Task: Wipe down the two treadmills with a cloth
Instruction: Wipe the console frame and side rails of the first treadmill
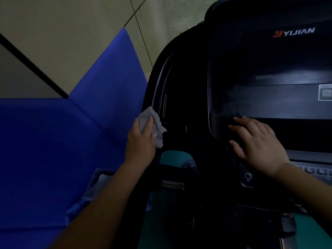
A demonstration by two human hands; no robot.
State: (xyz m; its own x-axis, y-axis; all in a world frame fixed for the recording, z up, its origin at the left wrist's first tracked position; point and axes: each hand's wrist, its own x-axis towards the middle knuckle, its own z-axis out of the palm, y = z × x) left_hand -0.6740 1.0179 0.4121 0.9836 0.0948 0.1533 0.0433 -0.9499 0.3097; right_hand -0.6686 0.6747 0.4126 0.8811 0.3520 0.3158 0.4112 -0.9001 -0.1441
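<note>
Cloth (151,124), gripped in the left hand (142,141), presses the treadmill (260,72) frame's edge at nine o'clock of the screen to wipe it, while the right hand (256,142) lies flat, fingers spread, bracing the console.

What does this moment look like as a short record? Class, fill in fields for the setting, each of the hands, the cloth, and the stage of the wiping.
setting: black treadmill console marked YIJIAN, blue padded wall to its left
left hand: grips the cloth against the console's left edge
right hand: fingers spread flat at the screen's lower left corner
cloth: pale grey, crumpled, partly under the fingers
stage: wiping this console's side frame; a second treadmill is not in view
</note>
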